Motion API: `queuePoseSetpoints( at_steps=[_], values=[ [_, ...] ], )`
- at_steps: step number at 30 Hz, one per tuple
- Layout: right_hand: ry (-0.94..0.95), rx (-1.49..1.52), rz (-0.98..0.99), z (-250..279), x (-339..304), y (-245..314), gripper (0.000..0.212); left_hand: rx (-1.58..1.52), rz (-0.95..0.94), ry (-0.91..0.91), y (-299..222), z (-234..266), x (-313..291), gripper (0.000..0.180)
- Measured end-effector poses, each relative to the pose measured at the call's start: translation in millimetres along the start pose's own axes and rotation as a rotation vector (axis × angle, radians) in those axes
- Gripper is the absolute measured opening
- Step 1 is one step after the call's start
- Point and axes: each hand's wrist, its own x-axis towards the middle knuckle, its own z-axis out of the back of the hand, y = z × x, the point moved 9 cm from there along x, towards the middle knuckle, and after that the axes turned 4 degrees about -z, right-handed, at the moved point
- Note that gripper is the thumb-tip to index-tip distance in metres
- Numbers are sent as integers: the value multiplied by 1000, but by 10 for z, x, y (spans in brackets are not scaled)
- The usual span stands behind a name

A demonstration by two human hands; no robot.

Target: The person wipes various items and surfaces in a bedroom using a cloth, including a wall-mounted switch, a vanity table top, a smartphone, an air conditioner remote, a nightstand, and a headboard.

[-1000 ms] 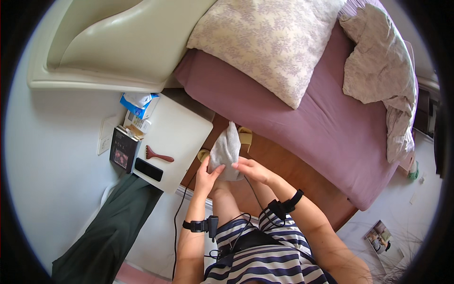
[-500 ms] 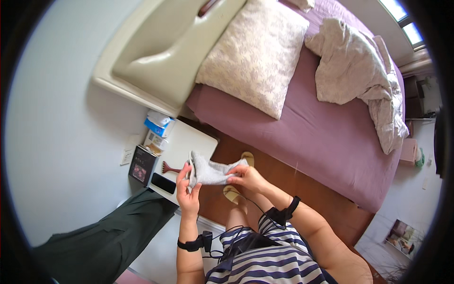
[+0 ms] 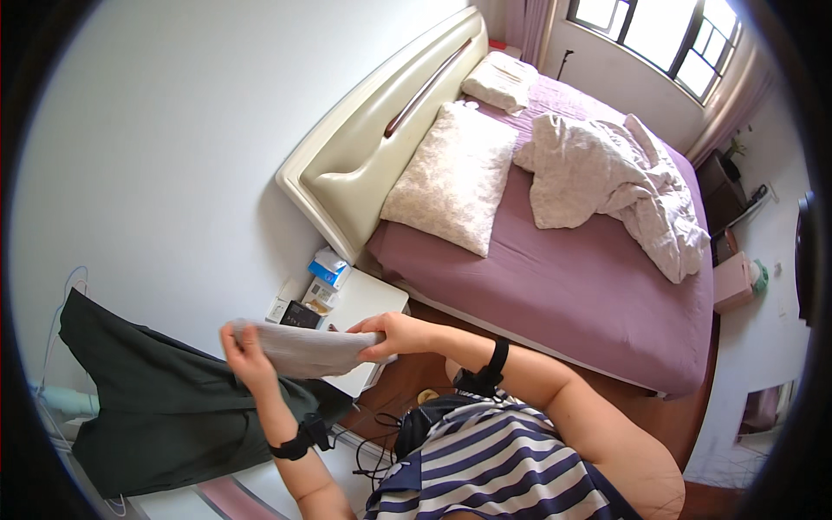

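A soft grey cloth (image 3: 309, 349) is stretched sideways between my two hands, its exact kind unclear. My left hand (image 3: 250, 357) grips one end, slightly blurred, with the thumb on the near face. At the other end, my right hand (image 3: 388, 336) pinches the cloth between thumb and fingers. It hangs in the air in front of the white bedside table (image 3: 371, 296) and hides part of the tabletop. Close to my left hand is a dark green garment (image 3: 165, 394), draped low along the wall.
A blue tissue box (image 3: 328, 268) and a dark box (image 3: 301, 315) stand on the bedside table. Beyond it is a bed with a purple sheet (image 3: 555, 299), a patterned pillow (image 3: 455, 178) and a crumpled quilt (image 3: 598, 173). Its cream headboard (image 3: 347, 195) meets the wall.
My hands have moved left with the cloth and farther apart, pulling it out longer. The view has tilted up, bringing more of the bed and window into sight.
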Motion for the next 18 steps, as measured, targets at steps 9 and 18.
queuePoseSetpoints(
  at_steps=[9, 18],
  values=[
    [-3, 1137, -421, -46, -104, 19, 44, -311, 408, 3, 1143, -532, -334, 20],
    [67, 1333, -433, 839, 589, -385, 48, -273, 740, 228, 1762, -1686, -356, 35]
  ],
)
